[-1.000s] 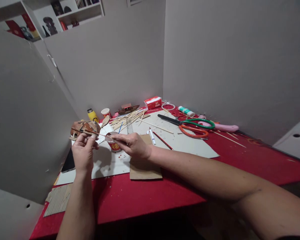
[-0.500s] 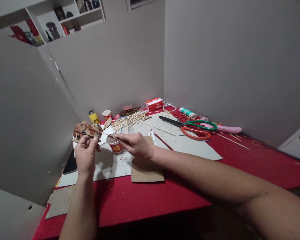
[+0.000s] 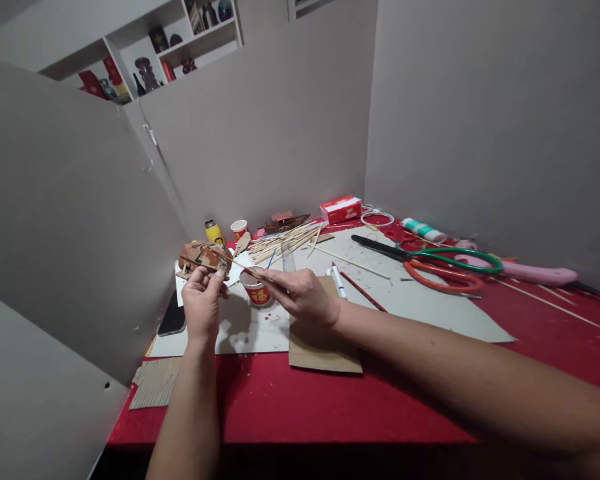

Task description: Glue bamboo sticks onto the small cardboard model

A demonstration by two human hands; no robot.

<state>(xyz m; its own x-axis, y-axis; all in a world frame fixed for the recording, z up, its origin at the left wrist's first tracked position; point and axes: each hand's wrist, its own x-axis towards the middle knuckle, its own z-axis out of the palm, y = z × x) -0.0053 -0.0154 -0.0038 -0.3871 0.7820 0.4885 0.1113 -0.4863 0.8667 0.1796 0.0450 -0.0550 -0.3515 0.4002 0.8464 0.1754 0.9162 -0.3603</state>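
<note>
Reaching forward over red table (image 3: 290, 407) — pinching rounded, patchy-brown model (image 3: 197, 253) in left hand (image 3: 203, 293), above table's left side; pinching thin brown stick (image 3: 237, 262) in right hand (image 3: 300, 293), angled toward model — near red paper cup (image 3: 257, 295)

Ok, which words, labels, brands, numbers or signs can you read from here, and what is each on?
"福", in gold on the front red paper cup.
Too small or blurred to read: the print on the red-and-white box, the green-and-white tube and the rear paper cup.
</note>
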